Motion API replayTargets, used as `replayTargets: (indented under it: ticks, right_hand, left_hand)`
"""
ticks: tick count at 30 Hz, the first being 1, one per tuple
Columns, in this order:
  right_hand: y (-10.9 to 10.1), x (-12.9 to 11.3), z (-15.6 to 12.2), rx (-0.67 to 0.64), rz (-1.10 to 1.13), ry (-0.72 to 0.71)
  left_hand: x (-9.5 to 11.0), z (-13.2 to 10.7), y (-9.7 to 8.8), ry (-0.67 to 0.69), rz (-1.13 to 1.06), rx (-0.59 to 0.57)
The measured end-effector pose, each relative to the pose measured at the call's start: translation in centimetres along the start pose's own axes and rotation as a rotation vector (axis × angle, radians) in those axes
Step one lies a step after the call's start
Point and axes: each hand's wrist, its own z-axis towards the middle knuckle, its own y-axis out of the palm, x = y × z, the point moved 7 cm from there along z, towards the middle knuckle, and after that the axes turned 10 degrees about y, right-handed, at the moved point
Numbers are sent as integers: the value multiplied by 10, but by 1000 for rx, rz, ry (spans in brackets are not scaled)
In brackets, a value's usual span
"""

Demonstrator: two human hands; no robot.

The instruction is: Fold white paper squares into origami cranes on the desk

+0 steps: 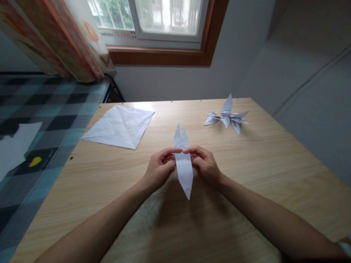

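Between my two hands is a folded white origami paper [184, 171], long and narrow, with two slim points at its far end and one broad point towards me. My left hand [161, 164] grips its left edge, the index finger laid across the front. On the opposite edge my right hand [205, 162] pinches the same paper, its index fingertip almost meeting the left one near the middle. The other fingers are partly hidden behind the paper. It is held above the wooden table [123, 226], where shadows fall below it.
A creased white paper sheet [120, 126] lies flat at the table's back left. Several folded paper pieces [227, 114] sit clustered at the back right. Left of the table, a checked cloth [16, 204] carries torn white paper [16, 148] and a black item [37, 160] with a yellow mark.
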Motion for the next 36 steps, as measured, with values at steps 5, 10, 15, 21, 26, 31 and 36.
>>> replayTargets:
  ticks: [5,10,15,21,26,31,36]
  right_hand:
    - [1,3,0,-2,36,21]
    - [2,3,0,51,36,21]
    - [0,10,3,90,161,110]
    - [1,10,4,63,73,133]
    - [-3,8,-3,168,8,88]
    - [3,-14,-14,217,-248,-185]
    - [13,-26,-19,111,-442,-410]
  left_hand:
    - [5,1,0,22,30,21]
    - [8,2,2,61,136,5]
    - [8,1,4,41,-2,59]
    - [13,0,5,103,81,30]
    - [18,-2,7,162,311,-43]
    - [19,-2,14,153,289,-159]
    - [13,-2,13,99,75,-141]
